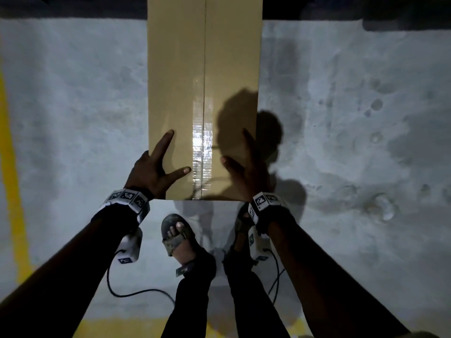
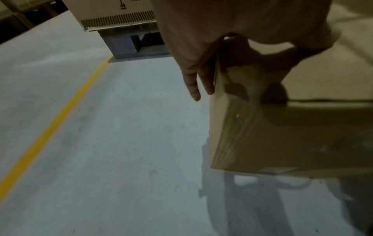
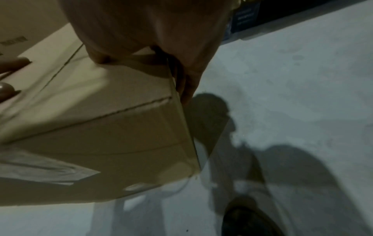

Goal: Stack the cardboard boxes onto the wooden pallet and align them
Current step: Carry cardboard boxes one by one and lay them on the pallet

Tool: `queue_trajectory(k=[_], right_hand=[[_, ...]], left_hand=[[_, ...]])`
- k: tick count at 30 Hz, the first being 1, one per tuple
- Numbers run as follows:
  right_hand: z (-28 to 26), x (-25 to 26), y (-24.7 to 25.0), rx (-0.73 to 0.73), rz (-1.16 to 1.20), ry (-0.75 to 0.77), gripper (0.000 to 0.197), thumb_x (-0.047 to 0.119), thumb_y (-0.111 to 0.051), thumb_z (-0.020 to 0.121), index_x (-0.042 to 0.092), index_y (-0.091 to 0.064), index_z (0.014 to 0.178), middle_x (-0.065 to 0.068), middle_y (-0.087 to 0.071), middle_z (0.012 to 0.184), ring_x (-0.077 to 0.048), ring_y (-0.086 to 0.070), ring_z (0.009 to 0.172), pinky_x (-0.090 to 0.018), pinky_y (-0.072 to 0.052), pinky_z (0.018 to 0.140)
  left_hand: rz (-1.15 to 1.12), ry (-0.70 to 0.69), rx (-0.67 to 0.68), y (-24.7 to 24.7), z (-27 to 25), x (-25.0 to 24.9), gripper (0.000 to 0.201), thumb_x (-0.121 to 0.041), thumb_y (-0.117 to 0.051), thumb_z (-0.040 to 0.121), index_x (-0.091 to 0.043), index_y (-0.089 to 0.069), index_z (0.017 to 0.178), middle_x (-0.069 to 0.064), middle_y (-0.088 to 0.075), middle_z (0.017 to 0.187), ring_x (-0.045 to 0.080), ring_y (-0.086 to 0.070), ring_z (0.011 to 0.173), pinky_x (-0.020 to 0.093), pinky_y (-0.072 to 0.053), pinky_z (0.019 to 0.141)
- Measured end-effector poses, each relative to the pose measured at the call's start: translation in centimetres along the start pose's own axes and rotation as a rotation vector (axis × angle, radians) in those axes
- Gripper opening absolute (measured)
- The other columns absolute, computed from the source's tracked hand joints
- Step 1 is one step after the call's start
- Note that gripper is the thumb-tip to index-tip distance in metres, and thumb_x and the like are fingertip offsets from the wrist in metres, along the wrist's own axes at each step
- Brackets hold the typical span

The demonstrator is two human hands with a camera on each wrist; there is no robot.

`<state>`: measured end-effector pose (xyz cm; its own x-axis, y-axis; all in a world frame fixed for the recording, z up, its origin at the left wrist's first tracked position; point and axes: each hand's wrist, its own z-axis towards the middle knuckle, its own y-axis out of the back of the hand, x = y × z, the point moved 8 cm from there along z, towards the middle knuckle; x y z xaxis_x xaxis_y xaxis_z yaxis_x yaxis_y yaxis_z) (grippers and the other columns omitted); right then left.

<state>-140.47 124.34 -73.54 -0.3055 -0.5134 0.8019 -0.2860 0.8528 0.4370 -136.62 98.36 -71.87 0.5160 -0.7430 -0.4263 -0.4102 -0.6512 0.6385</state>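
A long cardboard box (image 1: 180, 81) with a taped seam along its top is held lengthwise in front of me, above the floor. My left hand (image 1: 156, 167) grips its near left corner, thumb and index finger spread on top; in the left wrist view the other fingers (image 2: 193, 83) lie down the box's (image 2: 282, 135) left side. My right hand (image 1: 246, 167) grips the near right corner the same way, with its fingers (image 3: 185, 83) down the right side of the box (image 3: 101, 135). Ahead, another printed box (image 2: 117, 16) sits on a dark bluish pallet-like base (image 2: 129, 46).
The grey concrete floor (image 1: 341, 118) stretches to both sides. A yellow painted line (image 1: 9, 167) runs along the left (image 2: 60, 111). My sandalled foot (image 1: 175, 235) stands under the box's near end. Sensor cables (image 1: 127, 292) hang from my wrists.
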Motion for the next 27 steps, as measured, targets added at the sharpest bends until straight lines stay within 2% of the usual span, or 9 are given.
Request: queue_trajectory(k=[4,6,8,11,14,18,22,25,27], right_hand=[[-0.3,0.1,0.0,-0.082,-0.02,0.005,0.083,0.039,-0.075,0.094,0.031,-0.028,0.162,0.007,-0.027,0.167,-0.004,-0.036,0.141,-0.003,-0.034,0.099],[-0.5,0.5,-0.1,-0.084,-0.042,0.006,0.086,0.043,-0.076,0.092,0.034,-0.028,0.162,0.034,-0.017,0.161,-0.016,-0.04,0.146,-0.021,-0.045,0.101],[-0.8,1.1,0.1,-0.101,-0.032,0.002,0.089,0.043,-0.08,0.088,0.034,-0.03,0.161,0.054,-0.006,0.148,-0.013,-0.042,0.143,-0.025,-0.047,0.098],[-1.2,1.8,0.6,-0.097,-0.084,-0.035,0.096,0.057,-0.081,0.081,0.044,-0.028,0.16,0.04,-0.018,0.158,0.002,-0.041,0.135,-0.028,-0.047,0.096],[-1.8,3.0,1.6,-0.071,-0.163,-0.05,0.098,0.067,-0.078,0.077,0.052,-0.024,0.158,0.017,-0.032,0.164,-0.014,-0.049,0.137,-0.031,-0.047,0.094],[-3.1,6.4,2.9,-0.012,-0.274,-0.019,0.098,0.076,-0.072,0.074,0.056,-0.023,0.156,0.012,-0.038,0.161,-0.022,-0.049,0.139,-0.04,-0.05,0.097],[-4.7,10.4,4.3,0.08,-0.349,-0.032,0.101,0.084,-0.069,0.07,0.058,-0.021,0.156,0.014,-0.026,0.168,-0.028,-0.043,0.145,-0.048,-0.047,0.106],[-6.0,14.6,5.9,0.132,-0.373,-0.017,0.105,0.087,-0.067,0.067,0.06,-0.017,0.156,0.015,-0.014,0.17,-0.028,-0.039,0.148,-0.051,-0.046,0.11],[-7.3,17.3,7.1,0.165,-0.372,-0.037,0.105,0.081,-0.073,0.069,0.06,-0.017,0.156,0.012,-0.02,0.169,-0.027,-0.041,0.147,-0.049,-0.045,0.112]], left_hand=[[-0.036,-0.066,-0.103,-0.1,0.2,0.5,0.105,-0.078,-0.069,0.074,-0.056,-0.013,0.159,0.02,-0.062,0.138,0.044,-0.061,0.119,0.05,-0.053,0.101],[-0.036,-0.056,-0.126,-0.5,0.1,0.6,0.109,-0.084,-0.069,0.071,-0.057,-0.011,0.159,0.023,-0.063,0.133,0.045,-0.062,0.115,0.05,-0.054,0.097],[-0.014,-0.039,-0.138,-0.8,-0.1,0.7,0.112,-0.087,-0.066,0.067,-0.059,-0.008,0.158,0.025,-0.062,0.133,0.046,-0.061,0.114,0.05,-0.053,0.095],[-0.003,-0.013,-0.141,-0.8,-1.3,0.5,0.115,-0.087,-0.068,0.063,-0.061,-0.008,0.157,0.029,-0.059,0.129,0.049,-0.061,0.114,0.051,-0.054,0.094],[-0.001,0.01,-0.165,-0.3,-3.2,0.1,0.114,-0.09,-0.066,0.06,-0.062,-0.012,0.156,0.03,-0.059,0.123,0.05,-0.062,0.109,0.051,-0.054,0.09],[-0.02,0.037,-0.2,1.5,-6.8,-0.4,0.114,-0.099,-0.061,0.057,-0.063,-0.014,0.155,0.025,-0.062,0.116,0.047,-0.064,0.104,0.05,-0.056,0.085],[-0.081,0.089,-0.238,4.3,-11.4,-1.6,0.112,-0.102,-0.054,0.055,-0.064,-0.018,0.154,0.021,-0.066,0.108,0.044,-0.067,0.099,0.046,-0.058,0.083],[-0.164,0.133,-0.266,7.4,-14.9,-3.1,0.112,-0.1,-0.057,0.056,-0.062,-0.02,0.154,0.018,-0.067,0.115,0.041,-0.066,0.107,0.046,-0.057,0.089],[-0.236,0.168,-0.29,9.9,-17.5,-4.5,0.111,-0.098,-0.06,0.059,-0.061,-0.018,0.155,0.016,-0.067,0.121,0.039,-0.064,0.114,0.046,-0.055,0.094]])
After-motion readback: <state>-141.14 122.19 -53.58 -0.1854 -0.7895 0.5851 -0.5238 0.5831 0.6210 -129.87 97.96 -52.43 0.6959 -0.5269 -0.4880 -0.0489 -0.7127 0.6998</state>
